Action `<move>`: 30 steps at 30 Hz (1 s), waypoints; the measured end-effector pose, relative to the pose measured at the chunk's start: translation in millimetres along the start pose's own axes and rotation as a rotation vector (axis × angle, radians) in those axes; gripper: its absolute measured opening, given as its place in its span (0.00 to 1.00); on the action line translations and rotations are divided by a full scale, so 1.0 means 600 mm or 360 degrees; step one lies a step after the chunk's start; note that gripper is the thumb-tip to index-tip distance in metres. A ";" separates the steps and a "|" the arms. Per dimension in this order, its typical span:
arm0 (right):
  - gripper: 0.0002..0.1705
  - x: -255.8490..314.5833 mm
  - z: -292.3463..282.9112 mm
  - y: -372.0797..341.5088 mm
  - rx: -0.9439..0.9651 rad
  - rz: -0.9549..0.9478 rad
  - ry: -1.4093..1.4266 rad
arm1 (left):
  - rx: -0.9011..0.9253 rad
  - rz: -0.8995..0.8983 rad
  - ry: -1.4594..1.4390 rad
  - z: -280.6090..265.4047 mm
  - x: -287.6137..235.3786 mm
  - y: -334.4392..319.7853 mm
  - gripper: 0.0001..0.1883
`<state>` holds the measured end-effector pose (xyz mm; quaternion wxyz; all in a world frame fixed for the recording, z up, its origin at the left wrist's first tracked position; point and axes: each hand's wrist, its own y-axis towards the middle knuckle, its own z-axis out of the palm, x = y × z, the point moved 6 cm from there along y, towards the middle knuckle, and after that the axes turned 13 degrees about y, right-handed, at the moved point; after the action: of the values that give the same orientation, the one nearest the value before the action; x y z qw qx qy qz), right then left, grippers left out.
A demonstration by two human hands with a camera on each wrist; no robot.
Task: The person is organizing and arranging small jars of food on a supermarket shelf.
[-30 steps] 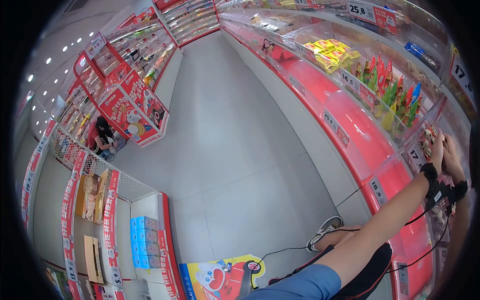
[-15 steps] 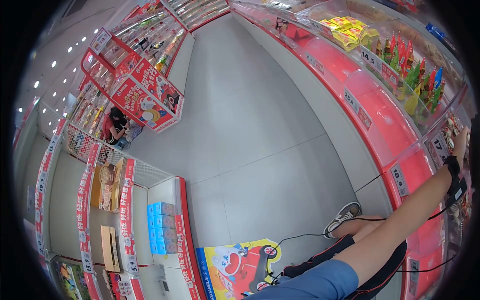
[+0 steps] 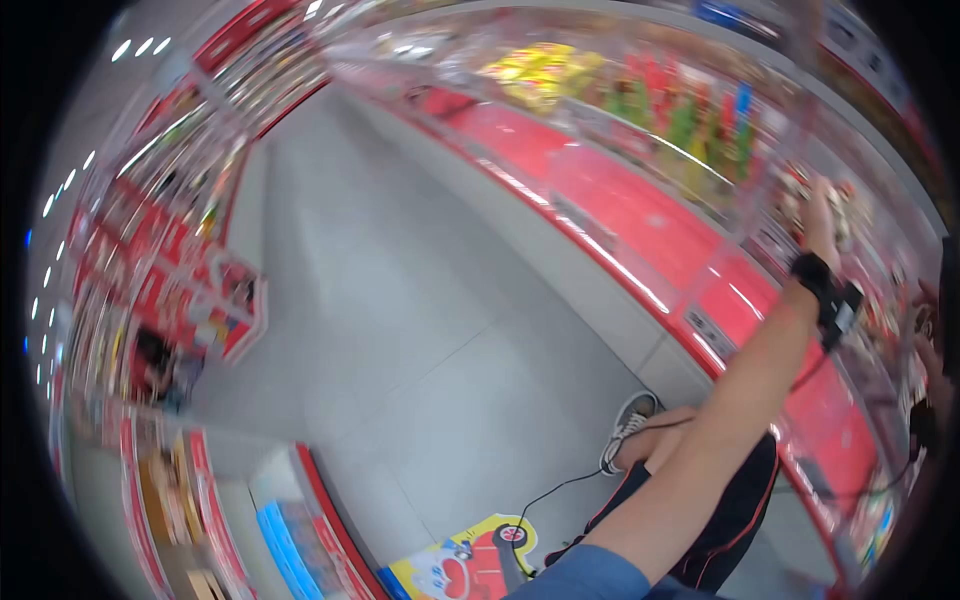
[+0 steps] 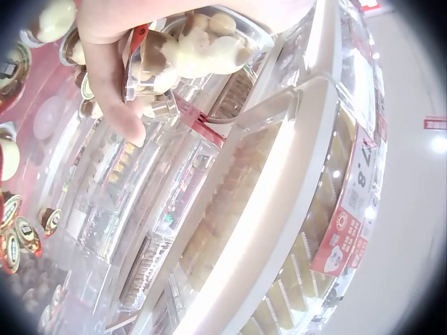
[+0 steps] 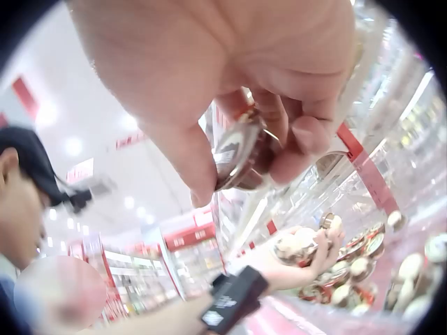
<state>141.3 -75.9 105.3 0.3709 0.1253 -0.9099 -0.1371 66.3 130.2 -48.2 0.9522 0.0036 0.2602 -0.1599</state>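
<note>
My left hand (image 3: pixel 820 220) reaches over a bin of small snack cups on the right-hand shelf. In the left wrist view its fingers curl round several clear cups (image 4: pixel 209 52) of brown and cream filling. My right hand (image 5: pixel 230 70) pinches one small cup (image 5: pixel 241 153) with a shiny lid between thumb and fingers. Beyond it, in the right wrist view, the left palm cradles its cups (image 5: pixel 297 246) above loose ones (image 5: pixel 342 272) in the bin. At the head view's right edge the right hand is dim and partly cut off.
Clear-fronted bins with yellow packets (image 3: pixel 540 72) and red and green cone packs (image 3: pixel 690 115) line the shelf. A grey aisle floor (image 3: pixel 400 270) runs beside it. Another person (image 3: pixel 155 360) is low by a red display stand (image 3: pixel 190 270). A black cable (image 3: pixel 560 490) crosses my leg.
The head view has swung and blurred. A second ago both hands were together at the bin; now the right hand is apart, at the right edge, while the left stays over the cups.
</note>
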 end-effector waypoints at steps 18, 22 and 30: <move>0.24 -0.055 -0.067 -0.344 -0.1000 0.0303 0.1785 | 0.0206 -0.0534 0.0447 -0.004 -0.078 -0.055 0.19; 0.18 -0.104 -0.142 -0.419 -0.1413 0.0396 0.1176 | 0.0229 -0.0531 0.0438 -0.001 -0.079 -0.063 0.18; 0.13 -0.147 -0.197 -0.514 -0.1618 0.0733 -0.0148 | 0.0228 -0.0503 0.0500 0.006 -0.082 -0.074 0.18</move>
<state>325.4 -352.5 24.4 0.3645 -0.2775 -0.7485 -0.4794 14.6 102.5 -17.3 0.8605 0.0552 0.3907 -0.3224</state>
